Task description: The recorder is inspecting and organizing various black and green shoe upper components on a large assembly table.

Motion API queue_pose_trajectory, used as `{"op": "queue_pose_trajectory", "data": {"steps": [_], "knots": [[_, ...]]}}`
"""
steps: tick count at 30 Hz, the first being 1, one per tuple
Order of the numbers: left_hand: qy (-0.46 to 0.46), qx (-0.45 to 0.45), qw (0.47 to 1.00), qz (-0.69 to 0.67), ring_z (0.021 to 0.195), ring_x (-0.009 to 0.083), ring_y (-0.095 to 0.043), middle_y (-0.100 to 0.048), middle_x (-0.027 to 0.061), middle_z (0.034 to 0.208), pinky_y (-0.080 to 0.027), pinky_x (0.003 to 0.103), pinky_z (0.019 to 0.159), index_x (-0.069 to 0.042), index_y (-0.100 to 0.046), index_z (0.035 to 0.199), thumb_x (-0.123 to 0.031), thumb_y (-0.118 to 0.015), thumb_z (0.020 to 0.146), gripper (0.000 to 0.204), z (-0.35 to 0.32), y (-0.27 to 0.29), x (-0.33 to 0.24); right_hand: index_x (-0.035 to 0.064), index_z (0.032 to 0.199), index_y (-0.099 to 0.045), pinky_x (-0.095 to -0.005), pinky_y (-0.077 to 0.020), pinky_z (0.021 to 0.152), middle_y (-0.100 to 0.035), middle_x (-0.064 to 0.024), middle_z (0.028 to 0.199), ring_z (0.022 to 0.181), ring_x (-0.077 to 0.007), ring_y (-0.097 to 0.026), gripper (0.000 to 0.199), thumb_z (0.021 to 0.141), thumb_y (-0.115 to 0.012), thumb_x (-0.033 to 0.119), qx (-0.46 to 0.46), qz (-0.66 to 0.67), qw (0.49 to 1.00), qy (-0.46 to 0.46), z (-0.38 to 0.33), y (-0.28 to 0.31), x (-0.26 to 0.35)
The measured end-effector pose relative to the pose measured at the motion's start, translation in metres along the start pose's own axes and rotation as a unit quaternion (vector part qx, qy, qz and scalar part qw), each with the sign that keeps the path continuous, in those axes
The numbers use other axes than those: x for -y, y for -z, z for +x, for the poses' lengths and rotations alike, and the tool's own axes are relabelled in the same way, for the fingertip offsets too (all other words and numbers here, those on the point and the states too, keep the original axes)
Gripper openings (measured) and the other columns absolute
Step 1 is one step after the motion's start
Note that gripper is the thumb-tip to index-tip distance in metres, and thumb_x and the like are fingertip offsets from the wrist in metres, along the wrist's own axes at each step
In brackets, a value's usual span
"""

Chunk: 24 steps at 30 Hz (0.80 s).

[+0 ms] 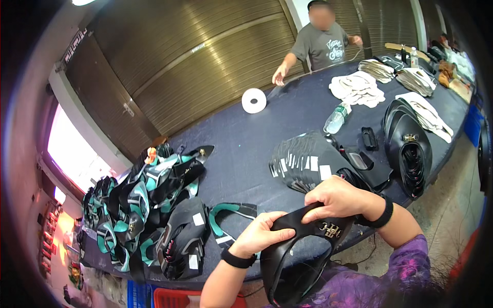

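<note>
Both my hands hold one black shoe upper (pixel 295 246) with a gold metal buckle (pixel 331 229). My left hand (pixel 262 233) is closed around its band on the left part, the thumb on top and the fingers under it. My right hand (pixel 336 197) presses down on the same band from above, fingers curled over it, just beside the buckle. The upper hangs below my hands, at the near edge of the dark blue table (pixel 246 138), and its open loop drops past the edge toward my purple sleeve (pixel 405 262).

On the table, just behind my right hand, lies a fanned stack of black pieces with white labels (pixel 303 161). Left of my left hand there is a teal and black strap piece (pixel 228 215), and farther left a heap of teal and black uppers (pixel 149 205). At the far side of the table stands a white tape roll (pixel 254 100), and another person (pixel 321 43) in a grey shirt stands behind it.
</note>
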<state>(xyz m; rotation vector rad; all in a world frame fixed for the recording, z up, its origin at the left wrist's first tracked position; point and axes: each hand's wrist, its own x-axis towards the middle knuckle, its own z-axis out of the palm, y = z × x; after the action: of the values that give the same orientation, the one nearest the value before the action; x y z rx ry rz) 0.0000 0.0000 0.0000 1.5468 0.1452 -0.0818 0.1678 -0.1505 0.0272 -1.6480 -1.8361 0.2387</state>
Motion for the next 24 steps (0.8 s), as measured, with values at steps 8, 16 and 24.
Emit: {"op": "queue_pose_trajectory", "data": {"steps": [8,16,24], "knots": [[-0.119,-0.1,0.959,-0.239,0.087,0.0107,-0.054,-0.058,0.004,0.097,-0.043,0.025,0.079,-0.001,-0.052,0.106,-0.014,-0.063,0.078,0.034,0.002,-0.006,0.057,-0.0019,0.113,-0.048,-0.0269,-0.0393,0.087,-0.053,-0.011,0.112,0.102,-0.0167,-0.052,0.042,0.077,-0.06,0.016,-0.024,0.555,0.822,-0.124,-0.043,-0.008,-0.044],[-0.099,-0.091,0.942,-0.308,0.079,0.0136,-0.056,-0.059,0.0054,0.095,-0.046,0.025,0.071,-0.002,-0.05,0.107,-0.016,-0.066,0.074,0.04,0.007,-0.004,0.071,-0.0043,0.108,-0.05,-0.0321,-0.0479,0.078,-0.063,-0.015,0.09,0.08,-0.0224,-0.061,0.03,0.081,-0.056,0.01,-0.007,0.715,0.679,-0.168,-0.071,-0.051,-0.04],[-0.084,-0.026,0.959,-0.27,0.079,0.0146,-0.059,-0.061,0.0064,0.088,-0.048,0.027,0.071,0.0,-0.054,0.101,-0.012,-0.065,0.075,0.031,0.006,0.014,0.062,-0.0041,0.096,-0.06,-0.0259,-0.0452,0.076,-0.062,-0.0076,0.092,0.081,-0.013,-0.057,0.024,0.077,-0.064,0.01,-0.064,0.625,0.736,-0.251,-0.063,-0.056,-0.042]]}}
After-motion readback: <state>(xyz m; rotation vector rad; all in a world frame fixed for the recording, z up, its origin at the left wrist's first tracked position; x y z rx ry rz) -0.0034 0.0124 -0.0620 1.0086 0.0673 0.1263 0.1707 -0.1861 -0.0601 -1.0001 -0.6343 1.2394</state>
